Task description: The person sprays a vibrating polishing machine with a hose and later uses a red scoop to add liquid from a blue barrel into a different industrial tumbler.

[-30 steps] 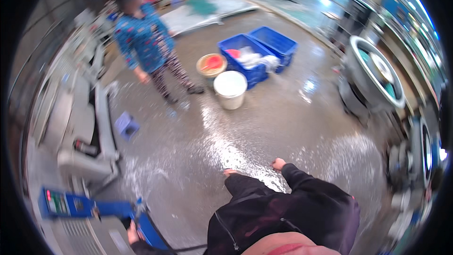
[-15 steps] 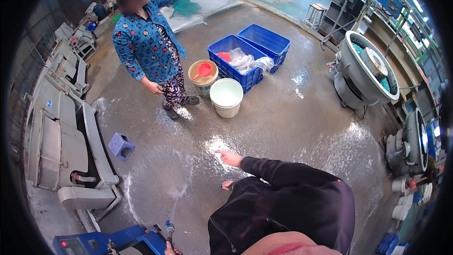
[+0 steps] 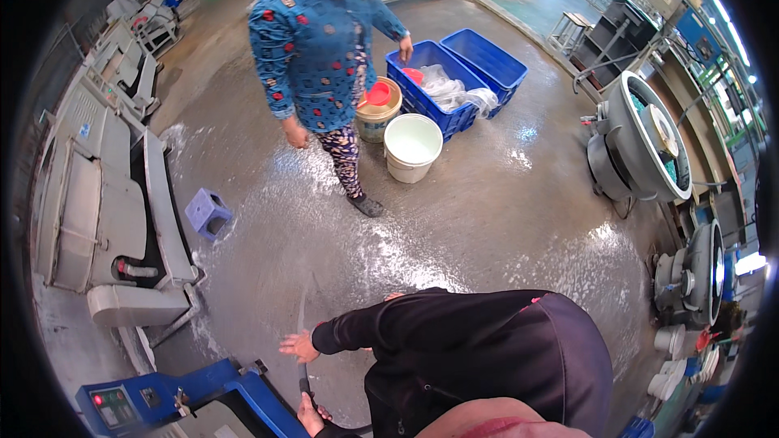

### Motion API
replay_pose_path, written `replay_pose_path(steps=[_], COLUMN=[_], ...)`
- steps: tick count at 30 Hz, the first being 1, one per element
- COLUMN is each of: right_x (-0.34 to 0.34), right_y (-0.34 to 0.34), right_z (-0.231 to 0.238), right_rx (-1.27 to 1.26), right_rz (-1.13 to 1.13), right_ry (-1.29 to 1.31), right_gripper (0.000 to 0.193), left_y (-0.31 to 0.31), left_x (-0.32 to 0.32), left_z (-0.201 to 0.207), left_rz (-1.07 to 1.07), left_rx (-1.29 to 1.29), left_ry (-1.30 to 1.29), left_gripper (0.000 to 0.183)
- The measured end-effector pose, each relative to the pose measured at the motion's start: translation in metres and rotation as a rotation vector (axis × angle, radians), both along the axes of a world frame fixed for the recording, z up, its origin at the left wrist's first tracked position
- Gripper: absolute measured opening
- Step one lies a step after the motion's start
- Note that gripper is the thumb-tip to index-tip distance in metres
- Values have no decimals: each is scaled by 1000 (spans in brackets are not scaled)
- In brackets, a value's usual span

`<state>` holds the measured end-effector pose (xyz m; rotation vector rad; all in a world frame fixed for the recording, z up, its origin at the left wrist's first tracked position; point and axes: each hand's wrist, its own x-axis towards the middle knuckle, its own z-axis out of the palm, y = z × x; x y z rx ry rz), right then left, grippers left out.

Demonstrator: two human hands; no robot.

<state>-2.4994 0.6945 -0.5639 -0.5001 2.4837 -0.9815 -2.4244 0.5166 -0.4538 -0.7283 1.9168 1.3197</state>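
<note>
My left hand (image 3: 309, 416) is wrapped round a grey water hose (image 3: 303, 377) at the lower middle, beside the blue machine. My right hand (image 3: 301, 346) reaches across my body, its fingers spread, just over the hose's front end. The tip of the hose is partly hidden there. A thin jet of water (image 3: 303, 308) runs out past my right hand onto the wet concrete floor (image 3: 268, 276).
A co-worker (image 3: 316, 49) in a blue patterned shirt stands ahead, beside a white bucket (image 3: 413, 139), a bucket with a red scoop (image 3: 378, 96) and blue crates (image 3: 487, 57). A purple stool (image 3: 208, 212) stands left; grey machines (image 3: 641, 146) line the right.
My right hand has swung from pointing ahead to the hose by my left hand. The co-worker has lowered the outstretched arm and stepped right and nearer. The view has shifted slightly.
</note>
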Motion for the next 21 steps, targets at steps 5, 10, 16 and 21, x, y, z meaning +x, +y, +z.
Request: replay_pose_path(steps=[5,10,16,21], right_x=[-50,-72,-115,-156], right_y=[-74,-37,-97,-138], right_z=[-107,-41,-7,5], right_rx=[285,-267,-210,-223], right_rz=[472,123,314,541], right_ry=[214,187,261,300], right_gripper=[48,39,31,33], left_y=[-27,-71,-103,-126], left_x=[-15,-39,-34,-38], left_z=[26,3,-1,7], left_rz=[-199,41,304,439], left_rx=[-36,90,148,91], left_ry=[293,194,214,245], left_gripper=[56,33,33,33])
